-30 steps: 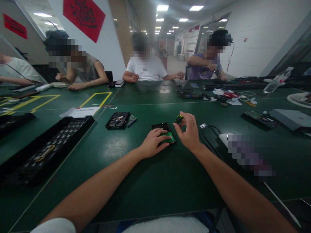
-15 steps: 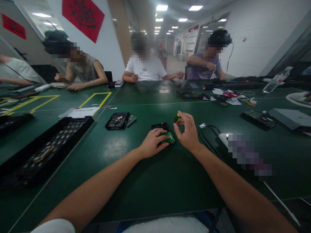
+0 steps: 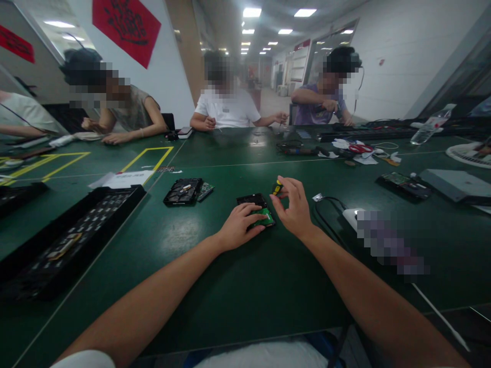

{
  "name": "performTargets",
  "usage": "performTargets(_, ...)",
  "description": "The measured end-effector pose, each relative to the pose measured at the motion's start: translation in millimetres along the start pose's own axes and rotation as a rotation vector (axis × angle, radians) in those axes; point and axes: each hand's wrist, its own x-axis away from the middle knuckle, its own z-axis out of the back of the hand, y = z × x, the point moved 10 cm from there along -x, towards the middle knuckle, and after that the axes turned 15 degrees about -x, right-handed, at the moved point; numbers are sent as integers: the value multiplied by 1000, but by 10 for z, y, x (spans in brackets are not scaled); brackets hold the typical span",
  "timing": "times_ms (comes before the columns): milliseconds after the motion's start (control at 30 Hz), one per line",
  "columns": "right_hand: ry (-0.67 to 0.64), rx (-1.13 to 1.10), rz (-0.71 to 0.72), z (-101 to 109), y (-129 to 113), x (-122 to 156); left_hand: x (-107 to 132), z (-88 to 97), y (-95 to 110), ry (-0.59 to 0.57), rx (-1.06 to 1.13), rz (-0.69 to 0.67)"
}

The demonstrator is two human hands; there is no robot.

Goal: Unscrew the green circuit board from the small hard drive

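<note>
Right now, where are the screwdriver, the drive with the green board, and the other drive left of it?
screwdriver [image 3: 276, 187], head view, on its yellow-and-black handle.
drive with the green board [image 3: 267, 221], head view, on the green board's exposed part.
other drive [image 3: 183, 190], head view, on its black top face.

Table top [image 3: 238, 286]: green mat, smooth, faint sheen
Hard drive [image 3: 251, 200]: black casing, dull
Circuit board [image 3: 264, 219]: green, glossy
Screwdriver handle [image 3: 276, 187]: yellow-and-black plastic
Tray [image 3: 95, 204]: black plastic, matt
Paper sheet [image 3: 123, 179]: white, matt
</note>
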Motion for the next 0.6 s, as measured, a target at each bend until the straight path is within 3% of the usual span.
performTargets(600, -7, 7, -6, -6, -14, -8, 0, -5, -9, 1, -1, 0)
